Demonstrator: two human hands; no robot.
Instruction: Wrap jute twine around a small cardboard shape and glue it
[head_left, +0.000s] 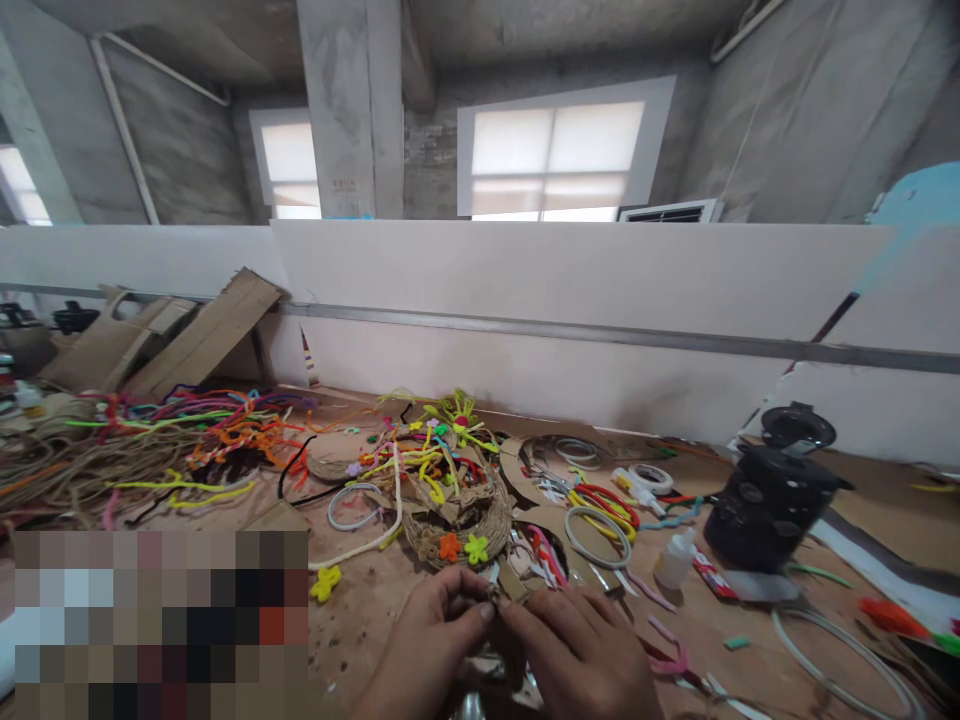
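My left hand (442, 635) is low in the middle of the head view, its thumb and index finger pinched together. Close beside it, my right hand (577, 640) has its fingers curled inward, the fingertips nearly meeting those of the left. A small brownish piece (496, 592) shows between the fingertips; its kind is too small to tell. Just beyond the hands lies a twine-wrapped ring (457, 540) with an orange flower (450, 546) and a yellow-green flower (475, 548) of fuzzy stems on it. Another yellow flower (325, 583) lies to the left.
Coloured pipe cleaners (240, 430) and twine (112, 470) cover the left. Pale hoops (598, 537), a glue bottle (676, 560) and a black bin (772, 505) stand or lie right. Cardboard strips (210, 335) lean by a white partition (525, 280). A blurred block hides the lower left.
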